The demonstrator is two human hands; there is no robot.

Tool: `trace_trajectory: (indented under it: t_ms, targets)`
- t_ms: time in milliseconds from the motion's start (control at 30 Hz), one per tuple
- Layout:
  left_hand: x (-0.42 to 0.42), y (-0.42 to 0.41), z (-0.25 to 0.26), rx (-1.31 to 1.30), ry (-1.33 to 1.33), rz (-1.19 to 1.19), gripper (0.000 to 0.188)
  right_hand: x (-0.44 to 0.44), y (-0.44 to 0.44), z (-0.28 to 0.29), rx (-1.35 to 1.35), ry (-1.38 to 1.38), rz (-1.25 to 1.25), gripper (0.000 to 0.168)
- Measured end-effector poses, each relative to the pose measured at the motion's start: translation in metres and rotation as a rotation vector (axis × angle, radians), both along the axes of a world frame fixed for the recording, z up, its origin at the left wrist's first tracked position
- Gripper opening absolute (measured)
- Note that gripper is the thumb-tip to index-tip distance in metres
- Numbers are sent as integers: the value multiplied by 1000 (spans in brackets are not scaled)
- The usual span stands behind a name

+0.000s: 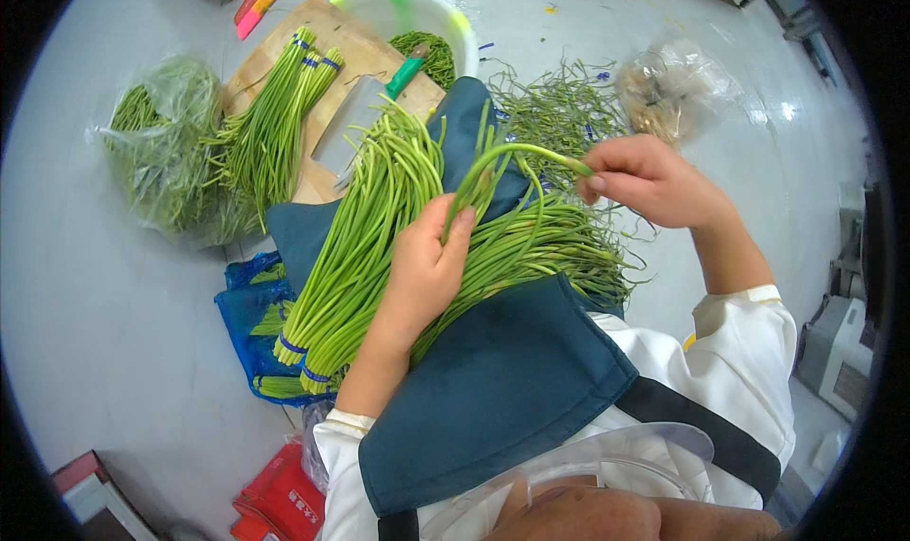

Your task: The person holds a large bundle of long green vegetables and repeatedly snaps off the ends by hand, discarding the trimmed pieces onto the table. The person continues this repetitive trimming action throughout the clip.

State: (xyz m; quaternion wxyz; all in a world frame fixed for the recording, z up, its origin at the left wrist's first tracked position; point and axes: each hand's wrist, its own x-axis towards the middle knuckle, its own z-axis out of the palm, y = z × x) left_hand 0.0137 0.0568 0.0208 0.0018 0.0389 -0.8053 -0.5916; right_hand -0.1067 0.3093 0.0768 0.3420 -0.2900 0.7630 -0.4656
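Observation:
Bundles of garlic scapes [370, 214], bound near their cut ends with blue bands [315, 375], lie across the dark apron [498, 392] on my lap. My left hand [430, 264] rests over them and grips a few loose scapes. With thumb and fingertips, my right hand [640, 178] pinches the tip end of a curved garlic scape [530, 149] that spans between both hands. More scapes [547, 246] fan out to the right beneath it, ending in thin, dark green tips.
A cutting board [323, 29] bears banded scapes [284, 107] and a green-handled cleaver [355, 118]. Behind it stands a white tub [462, 26] with cut green pieces. Trimmed tips [554, 107] litter the floor beside a clear plastic bag [665, 90]. Left are a bag of scapes [167, 143] and a blue bag [242, 328].

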Motion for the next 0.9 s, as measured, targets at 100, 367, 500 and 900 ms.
trace_trajectory:
  t_ms: [100, 367, 500, 900]
  targets:
    - [3, 1, 3, -58, -27, -3, 24, 1, -11, -9, -174, -257, -132, 22]
    - [3, 1, 0, -54, -22, -54, 26, -3, -17, -22, -16, 39, 24, 29]
    - [1, 1, 1, -22, -28, -8, 29, 0, -25, -11, 142, 73, 218, 20]
    - [5, 7, -24, 93, -209, -122, 27, -21, -80, -112, -552, -342, -846, 24]
